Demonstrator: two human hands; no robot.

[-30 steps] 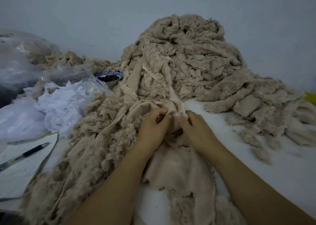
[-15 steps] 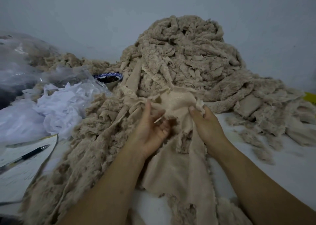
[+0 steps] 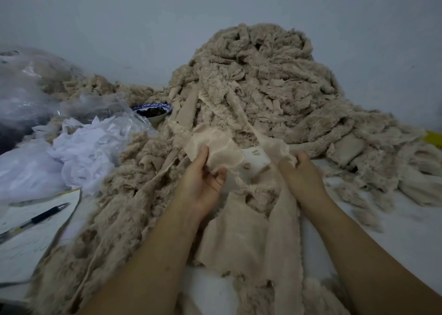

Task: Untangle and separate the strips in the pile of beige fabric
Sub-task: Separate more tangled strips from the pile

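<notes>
Head view: pile [image 3: 258,80] heaped on table [image 3: 382,221], spilling toward hands. Left hand [image 3: 203,183] pinches strip [image 3: 215,152]; right hand [image 3: 301,173] grips second strip [image 3: 275,145]. Fabric looks light, limp, fuzzy, snag-prone; hold near ends, part gently.

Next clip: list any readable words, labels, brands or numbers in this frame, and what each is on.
No text can be read.
sheet of paper under the pen: faint marks, too blurred to read.
bowl: blue rim pattern, no legible lettering.
</notes>
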